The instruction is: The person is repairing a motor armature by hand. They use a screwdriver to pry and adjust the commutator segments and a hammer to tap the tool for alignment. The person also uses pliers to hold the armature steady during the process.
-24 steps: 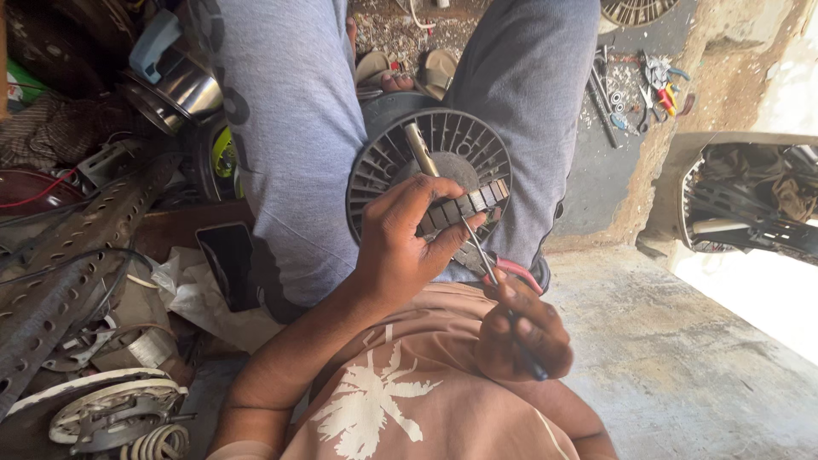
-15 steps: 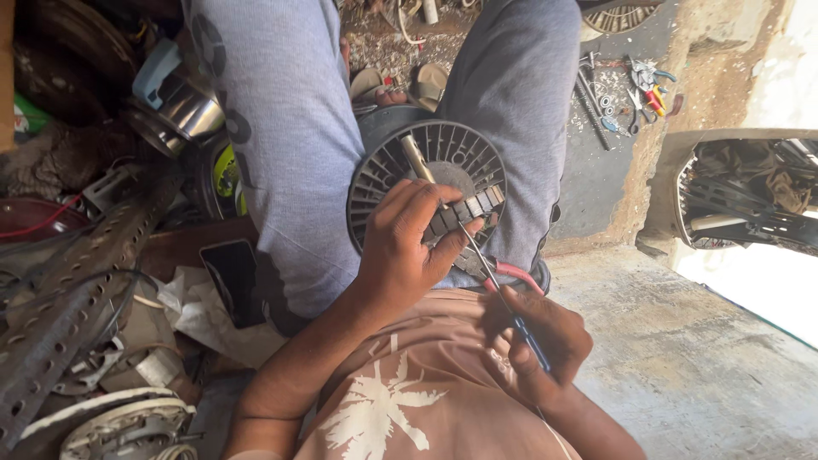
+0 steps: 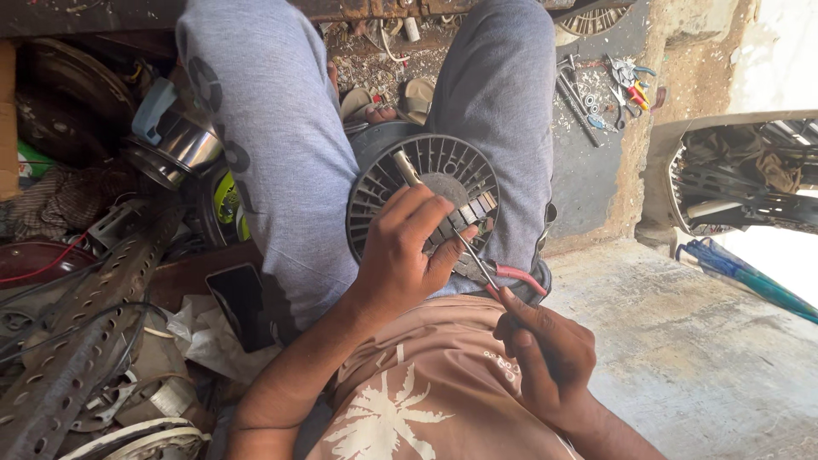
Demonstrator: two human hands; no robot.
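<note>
**A:** Where is the part that the person works on?

**B:** The round dark fan motor housing (image 3: 400, 183), with ribs like spokes, sits between the two knees in grey trousers, resting against the lap. A metal shaft (image 3: 407, 169) stands out from its middle, tilted toward the upper left.

**A:** And the left hand?

**B:** The left hand (image 3: 405, 255) lies on the lower face of the housing. Its fingers are closed around a small ridged metal block (image 3: 477, 209), with the thumb pressing from the right side.

**A:** What does the right hand do?

**B:** The right hand (image 3: 545, 358) is lower, over the peach shirt with a white palm print. Its fingers are closed around a thin tool (image 3: 479, 266), a slim metal rod that points up toward the ridged block. The tip reaches just below the left thumb. Whether it touches the block, I cannot tell. A red handle (image 3: 521, 276) shows just beside the rod; which tool it belongs to I cannot say for sure.

**A:** What is around?

**B:** On the left lies a dark phone (image 3: 241, 305) on crumpled paper, near a long perforated metal strip (image 3: 77, 341) and a shiny metal cylinder (image 3: 175, 140). At the top right, small hand tools (image 3: 626, 85) with coloured grips lie on a dark surface. The concrete floor (image 3: 682, 341) is on the right.
</note>
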